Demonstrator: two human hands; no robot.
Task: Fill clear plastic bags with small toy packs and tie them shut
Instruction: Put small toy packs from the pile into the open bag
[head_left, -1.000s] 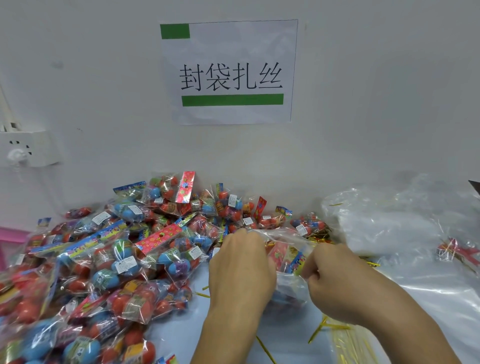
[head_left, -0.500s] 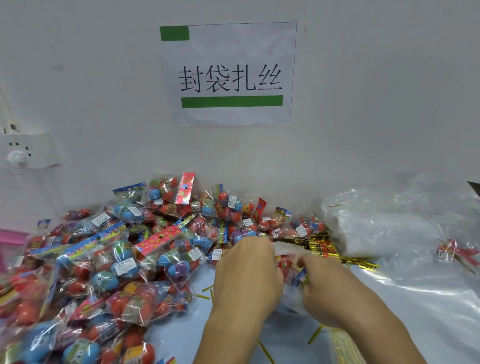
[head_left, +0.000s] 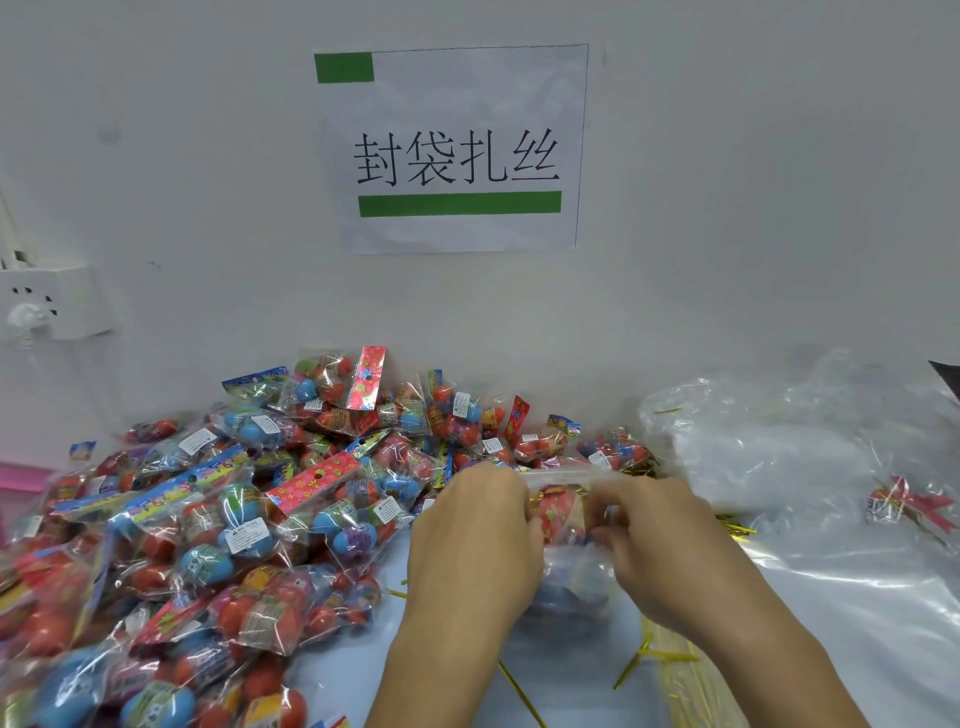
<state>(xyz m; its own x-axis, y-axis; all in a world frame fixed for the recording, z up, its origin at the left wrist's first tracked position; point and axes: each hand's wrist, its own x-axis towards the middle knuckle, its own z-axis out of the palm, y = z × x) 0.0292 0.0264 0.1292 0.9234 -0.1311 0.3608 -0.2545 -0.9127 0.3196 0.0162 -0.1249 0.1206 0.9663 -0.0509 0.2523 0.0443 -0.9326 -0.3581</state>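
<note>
A white wall sign (head_left: 457, 150) with green bars reads "封袋扎丝"; the small white labels on the heaped toy packs (head_left: 218, 525) at left are too small to read. Between heap and stacked clear bags (head_left: 779, 457) at right, the left hand (head_left: 475, 551) and right hand (head_left: 660, 551) each pinch the neck of a filled clear bag (head_left: 563, 519) with curled fingers. Gold twist ties (head_left: 649, 660) lie on the bare tabletop (head_left: 343, 675) near the wrists.

Bright, even light from overhead, with soft shadows on the wall (head_left: 727, 208). White glare streaks the clear plastic sheet (head_left: 857, 587) on the right. The toy packs (head_left: 156, 597) blur toward the lower left corner, and the wide lens bends the edges
</note>
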